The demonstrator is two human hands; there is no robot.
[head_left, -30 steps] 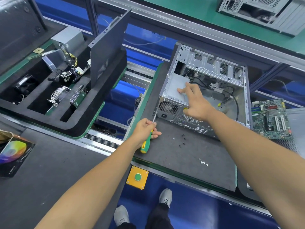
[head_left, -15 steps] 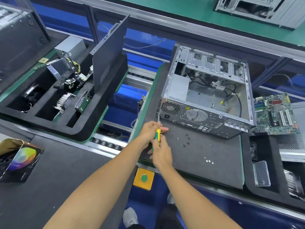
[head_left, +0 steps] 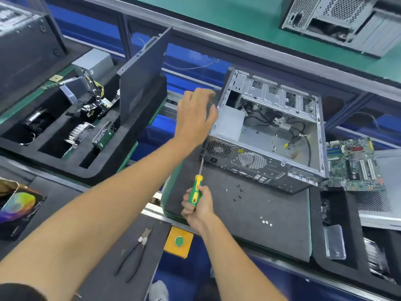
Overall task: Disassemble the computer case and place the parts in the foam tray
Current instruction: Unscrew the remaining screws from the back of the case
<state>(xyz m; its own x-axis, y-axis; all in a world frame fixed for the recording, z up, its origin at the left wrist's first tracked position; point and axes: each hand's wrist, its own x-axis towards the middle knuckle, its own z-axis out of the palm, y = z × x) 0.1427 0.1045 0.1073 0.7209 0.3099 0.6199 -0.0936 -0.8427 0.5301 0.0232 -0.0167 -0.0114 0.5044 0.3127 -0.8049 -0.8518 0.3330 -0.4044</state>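
Your computer case (head_left: pixel 269 135) lies on its side on the dark mat, open face up, rear panel with its fan grilles turned toward you. Inside it you can see bare silver metal, the grey power supply (head_left: pixel 230 124) in the near-left corner and loose black cables (head_left: pixel 303 140). The foam tray (head_left: pixel 91 170) sits well to your left, black with long slots; it already holds a heatsink (head_left: pixel 79 134), a drive (head_left: pixel 104 136), a wiring bundle and the dark side panel (head_left: pixel 141 81) standing upright along its right edge.

two hands (head_left: pixel 196 118), one screwdriver (head_left: pixel 196 187), two computer cases (head_left: pixel 271 135), one motherboard (head_left: pixel 355 164), one pliers (head_left: pixel 134 253)
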